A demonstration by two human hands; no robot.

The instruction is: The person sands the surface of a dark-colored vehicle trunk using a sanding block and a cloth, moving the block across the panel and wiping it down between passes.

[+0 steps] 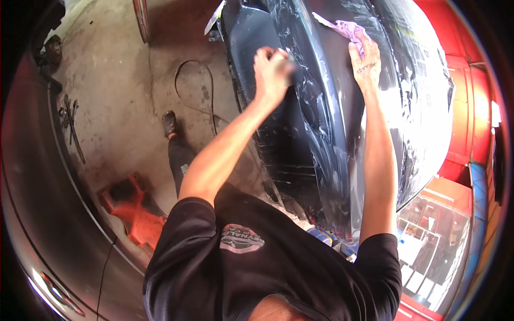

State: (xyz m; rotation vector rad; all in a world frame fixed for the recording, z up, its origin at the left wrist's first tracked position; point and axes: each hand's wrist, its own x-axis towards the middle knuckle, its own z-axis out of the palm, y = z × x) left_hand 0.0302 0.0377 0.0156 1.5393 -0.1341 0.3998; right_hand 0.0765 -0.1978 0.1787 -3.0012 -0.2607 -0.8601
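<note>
A dark car body (292, 144) stretches out in front of me, with glossy, wrinkled clear film (332, 144) over parts of it. My left hand (272, 75) is over its dark left side, fingers curled in. A blurred patch covers part of that hand, and what it holds, if anything, cannot be made out. Farther right, my right hand (367, 63) grips a crumpled purple cloth (350, 30) against the dark panel. One end of the cloth trails out to the left past the fingers.
Along the left stands another dark car (40, 176). A looped black hose (212, 93) lies on the concrete floor (123, 85), and a red-stained piece (134, 208) is near my leg. At right are a red cabinet (447, 192) and a glass-topped case (428, 241).
</note>
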